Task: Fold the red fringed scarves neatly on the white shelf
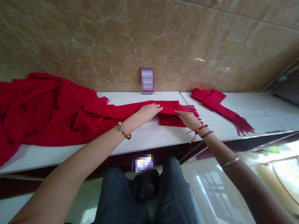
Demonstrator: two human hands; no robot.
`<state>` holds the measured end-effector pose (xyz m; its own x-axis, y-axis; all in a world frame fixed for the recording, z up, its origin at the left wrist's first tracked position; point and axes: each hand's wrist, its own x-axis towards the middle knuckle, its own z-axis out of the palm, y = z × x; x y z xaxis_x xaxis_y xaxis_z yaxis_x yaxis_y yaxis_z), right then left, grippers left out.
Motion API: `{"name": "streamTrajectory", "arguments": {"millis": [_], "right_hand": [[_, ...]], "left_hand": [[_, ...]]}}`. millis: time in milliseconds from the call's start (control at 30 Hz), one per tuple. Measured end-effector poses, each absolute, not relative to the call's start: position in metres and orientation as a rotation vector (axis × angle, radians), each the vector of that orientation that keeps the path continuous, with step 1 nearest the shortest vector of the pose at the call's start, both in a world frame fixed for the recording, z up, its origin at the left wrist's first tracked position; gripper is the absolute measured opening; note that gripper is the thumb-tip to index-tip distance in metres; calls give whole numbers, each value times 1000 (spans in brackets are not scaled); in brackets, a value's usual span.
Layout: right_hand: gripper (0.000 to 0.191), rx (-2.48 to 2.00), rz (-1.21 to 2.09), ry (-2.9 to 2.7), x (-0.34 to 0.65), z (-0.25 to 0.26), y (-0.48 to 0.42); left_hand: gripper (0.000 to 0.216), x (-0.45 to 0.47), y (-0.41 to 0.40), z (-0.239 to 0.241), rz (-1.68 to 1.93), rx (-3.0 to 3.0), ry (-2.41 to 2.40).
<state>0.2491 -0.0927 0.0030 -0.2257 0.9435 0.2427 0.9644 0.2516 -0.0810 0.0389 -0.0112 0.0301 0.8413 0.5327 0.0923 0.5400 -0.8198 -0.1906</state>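
Note:
A long red scarf (58, 109) lies across the white tabletop (151, 135), bunched in a heap at the left and folded over at its fringed right end. My left hand (149, 112) lies flat on the scarf just left of the fold, fingers stretched out. On the folded end, next to the fringe, my right hand (188, 119) presses flat with its fingers extended. Neither hand grips the cloth.
A second red scarf (218, 105), folded with a fringed tail, lies on the table to the right. A small blurred box (147, 81) stands against the brown marble wall (149, 40). My knees in dark trousers (144, 193) are below the table's front edge.

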Motion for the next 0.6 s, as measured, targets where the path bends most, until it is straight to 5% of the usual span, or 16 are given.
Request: {"name": "streamTrajectory", "arguments": {"millis": [267,433,600], "right_hand": [[38,-1430,-193,-2509,261,-22,-108],[39,-1450,-45,-2342,264,-18,-116],[37,-1396,-25,-2457,265,-17,-125]], "left_hand": [[59,14,-41,17,260,-3147,-980],[85,17,-43,28,148,-3241,-1036],[82,9,-54,18,355,-3254,-1009]]}}
